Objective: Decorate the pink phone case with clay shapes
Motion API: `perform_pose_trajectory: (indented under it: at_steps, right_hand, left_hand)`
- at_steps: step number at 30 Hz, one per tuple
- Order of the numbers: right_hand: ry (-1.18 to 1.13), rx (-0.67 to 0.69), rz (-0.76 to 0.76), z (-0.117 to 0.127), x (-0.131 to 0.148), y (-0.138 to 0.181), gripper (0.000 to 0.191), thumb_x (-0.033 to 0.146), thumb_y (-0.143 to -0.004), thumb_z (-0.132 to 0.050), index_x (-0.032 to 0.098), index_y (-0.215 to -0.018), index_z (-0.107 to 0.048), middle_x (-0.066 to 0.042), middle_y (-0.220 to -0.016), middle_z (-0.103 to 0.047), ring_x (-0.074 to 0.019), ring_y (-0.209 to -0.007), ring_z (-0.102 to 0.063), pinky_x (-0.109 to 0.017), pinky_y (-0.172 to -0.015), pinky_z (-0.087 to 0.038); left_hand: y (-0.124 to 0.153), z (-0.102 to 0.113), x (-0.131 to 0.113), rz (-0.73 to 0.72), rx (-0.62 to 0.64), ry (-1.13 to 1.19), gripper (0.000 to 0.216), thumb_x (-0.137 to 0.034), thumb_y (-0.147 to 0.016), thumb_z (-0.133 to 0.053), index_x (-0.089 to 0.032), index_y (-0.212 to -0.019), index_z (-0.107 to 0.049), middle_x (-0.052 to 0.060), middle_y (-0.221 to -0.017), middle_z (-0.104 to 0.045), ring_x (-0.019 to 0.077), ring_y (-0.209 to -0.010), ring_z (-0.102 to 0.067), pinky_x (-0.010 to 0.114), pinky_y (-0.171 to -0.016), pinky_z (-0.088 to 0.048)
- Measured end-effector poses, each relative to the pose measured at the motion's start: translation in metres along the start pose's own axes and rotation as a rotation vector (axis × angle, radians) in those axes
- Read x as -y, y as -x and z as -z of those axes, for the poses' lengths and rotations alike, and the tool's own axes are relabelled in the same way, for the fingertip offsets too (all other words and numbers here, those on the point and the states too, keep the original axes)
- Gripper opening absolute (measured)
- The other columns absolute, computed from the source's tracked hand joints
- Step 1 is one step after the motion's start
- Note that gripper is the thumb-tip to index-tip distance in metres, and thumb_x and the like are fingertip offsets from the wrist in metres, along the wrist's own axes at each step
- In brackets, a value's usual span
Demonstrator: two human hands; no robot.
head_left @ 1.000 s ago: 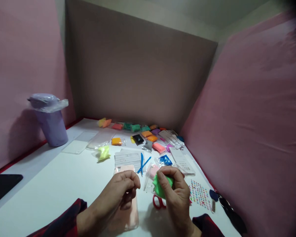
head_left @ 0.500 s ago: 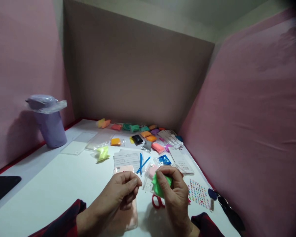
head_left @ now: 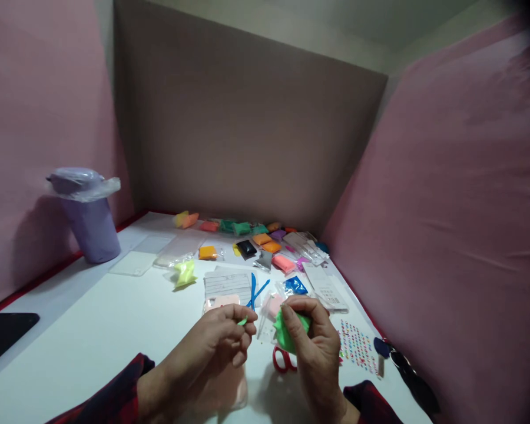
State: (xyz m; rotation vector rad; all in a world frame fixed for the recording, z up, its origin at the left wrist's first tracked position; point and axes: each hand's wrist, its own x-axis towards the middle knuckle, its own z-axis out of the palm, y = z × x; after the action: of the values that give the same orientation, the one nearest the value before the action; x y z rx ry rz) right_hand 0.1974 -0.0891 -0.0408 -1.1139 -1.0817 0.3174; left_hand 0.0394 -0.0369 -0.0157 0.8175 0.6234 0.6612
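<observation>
My right hand (head_left: 314,347) is closed round a lump of bright green clay (head_left: 287,331), held just above the table. My left hand (head_left: 216,347) is beside it, fingers pinched on a small green bit of clay (head_left: 242,321) at the fingertips. A pink phone case (head_left: 223,377) lies on the white table (head_left: 92,330) under my left hand. The red handles of a pair of scissors (head_left: 283,360) show below my right hand.
Several small packets of coloured clay (head_left: 247,235) lie along the back of the table, with blue modelling tools (head_left: 255,291), a sheet of coloured stickers (head_left: 357,346) and keys (head_left: 384,353) at the right. A purple cup (head_left: 90,221) stands at the left; a black object (head_left: 4,333) lies at the left edge.
My left hand's fingertips now show a small green bit of clay pinched between them. Both hands have stayed nearly in place.
</observation>
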Motion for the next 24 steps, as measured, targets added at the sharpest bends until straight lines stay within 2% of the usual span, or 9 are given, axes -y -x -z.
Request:
perform_pose_trajectory:
  at_steps: [2,5,8,12,15,17,20,24]
  right_hand:
    - [0.001,-0.003,-0.002,0.0,0.0004,0.0,0.012,0.03,-0.086,-0.066,0.019,-0.082,-0.063,-0.003,-0.08,-0.061,-0.0172,-0.076,-0.058,-0.027,-0.065,-0.05]
    - [0.003,-0.003,0.01,0.0005,0.0001,0.0001,0.012,0.03,-0.086,-0.066,0.02,-0.082,-0.063,-0.002,-0.08,-0.062,-0.017,-0.076,-0.058,-0.027,-0.066,-0.05]
    - [0.004,0.012,0.014,0.0011,-0.0011,0.0001,0.01,0.029,-0.087,-0.065,0.021,-0.083,-0.063,-0.001,-0.08,-0.062,-0.0161,-0.077,-0.057,-0.026,-0.068,-0.049]
    - [-0.011,0.023,0.004,0.0011,-0.002,0.0,0.009,0.029,-0.087,-0.065,0.022,-0.083,-0.062,0.0,-0.081,-0.061,-0.0152,-0.079,-0.056,-0.025,-0.07,-0.048]
    - [-0.018,0.028,0.001,0.0009,-0.0008,0.0004,0.009,0.029,-0.088,-0.065,0.022,-0.083,-0.062,0.0,-0.082,-0.061,-0.0147,-0.079,-0.056,-0.024,-0.07,-0.048]
    - [-0.019,0.029,0.007,0.0008,0.0005,0.0008,0.009,0.029,-0.088,-0.065,0.022,-0.083,-0.062,0.0,-0.082,-0.061,-0.0145,-0.079,-0.056,-0.024,-0.07,-0.048]
    - [-0.024,0.034,0.01,0.0002,0.002,0.0011,0.008,0.028,-0.088,-0.064,0.022,-0.083,-0.061,0.0,-0.082,-0.061,-0.0145,-0.079,-0.056,-0.024,-0.071,-0.048]
    - [-0.027,0.035,0.02,-0.0004,0.0018,0.0007,0.009,0.028,-0.088,-0.064,0.022,-0.083,-0.062,0.0,-0.082,-0.061,-0.0149,-0.079,-0.056,-0.025,-0.071,-0.048]
  left_hand:
    - [-0.0026,0.0045,0.0043,-0.043,0.025,-0.027,0.025,-0.012,-0.064,-0.073,-0.011,-0.087,-0.063,0.003,-0.074,-0.065,0.0056,-0.051,-0.052,0.017,-0.05,-0.037]
    - [-0.0053,0.0102,0.0095,-0.085,0.059,-0.102,0.029,-0.032,-0.074,-0.075,-0.01,-0.088,-0.062,0.005,-0.069,-0.067,0.0059,-0.043,-0.053,0.017,-0.043,-0.036]
    - [-0.0046,0.0097,0.0087,-0.059,0.063,-0.118,0.035,-0.043,-0.074,-0.075,-0.011,-0.083,-0.062,0.003,-0.066,-0.067,0.0063,-0.036,-0.053,0.015,-0.033,-0.029]
    - [-0.0022,0.0065,0.0047,0.028,0.077,-0.146,0.037,-0.046,-0.07,-0.076,-0.013,-0.077,-0.062,0.001,-0.055,-0.065,0.0059,-0.029,-0.049,0.014,-0.027,-0.02]
    - [-0.0021,0.007,0.005,0.039,0.059,-0.183,0.04,-0.048,-0.065,-0.079,-0.014,-0.065,-0.059,0.0,-0.047,-0.062,0.0054,-0.025,-0.044,0.014,-0.026,-0.019]
    - [-0.0022,0.0074,0.0054,0.008,0.026,-0.189,0.041,-0.046,-0.061,-0.082,-0.014,-0.062,-0.056,0.0,-0.047,-0.062,0.0051,-0.026,-0.045,0.014,-0.027,-0.021]
    - [-0.0013,0.0059,0.0043,-0.019,-0.003,-0.169,0.043,-0.042,-0.056,-0.086,-0.015,-0.068,-0.055,0.0,-0.053,-0.064,0.0051,-0.031,-0.047,0.013,-0.029,-0.022]
    - [-0.0005,0.004,0.0028,0.008,0.027,-0.124,0.044,-0.054,-0.07,-0.073,-0.017,-0.065,-0.051,-0.002,-0.055,-0.061,0.002,-0.028,-0.036,0.014,-0.028,-0.013]
